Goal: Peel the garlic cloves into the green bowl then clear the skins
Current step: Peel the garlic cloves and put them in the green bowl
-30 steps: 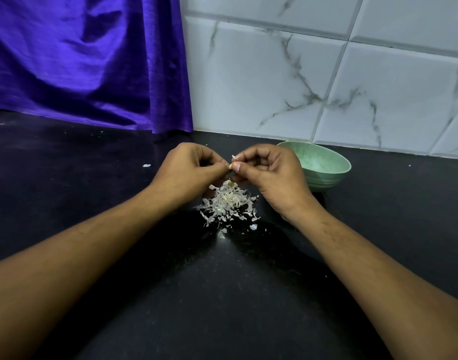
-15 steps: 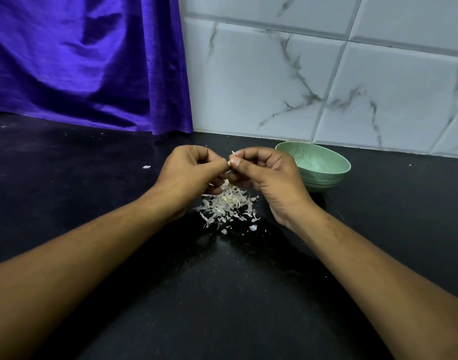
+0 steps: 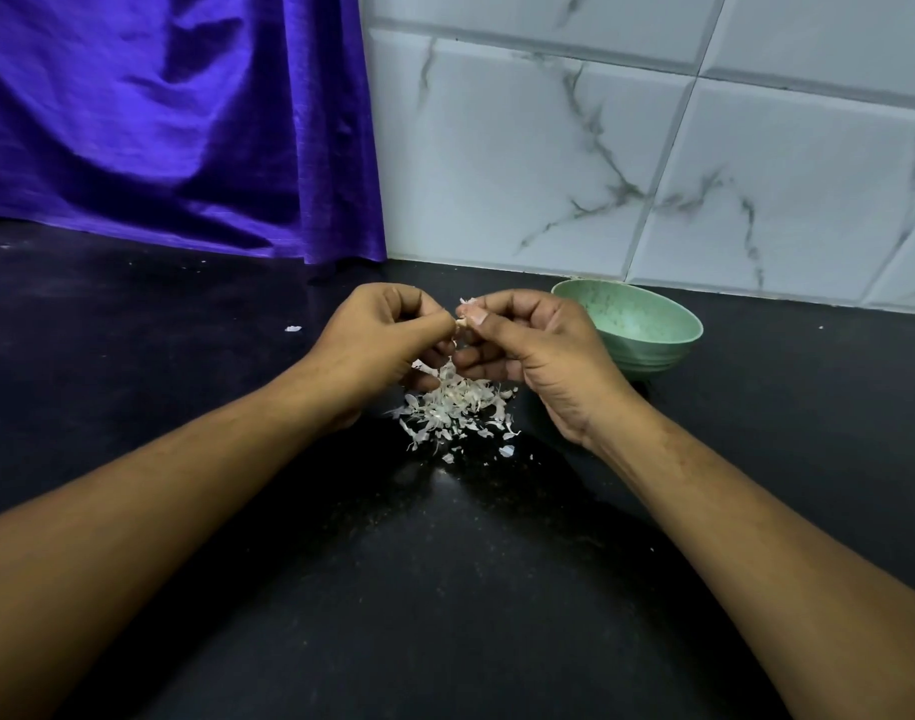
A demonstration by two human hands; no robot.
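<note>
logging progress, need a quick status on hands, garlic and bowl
Left hand and right hand both pinch the garlic clove, above the skins. Green bowl just right of the hands. Nothing blocks the way to it.

Purple curtain (image 3: 159,122), white marble-veined wall tiles (image 3: 653,148), speckled black countertop (image 3: 445,589)

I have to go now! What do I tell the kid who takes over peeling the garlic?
Left hand: pinches a clove above the skins.
Right hand: pinches the same clove, picking at its skin.
Skins: a pile on the counter under the hands; one stray bit off to the left.
Bowl: right of the hands, by the wall; its bottom is hidden.
Done: many skins off.
Left: finish this clove, drop it in the bowl, clear the skins.
</note>
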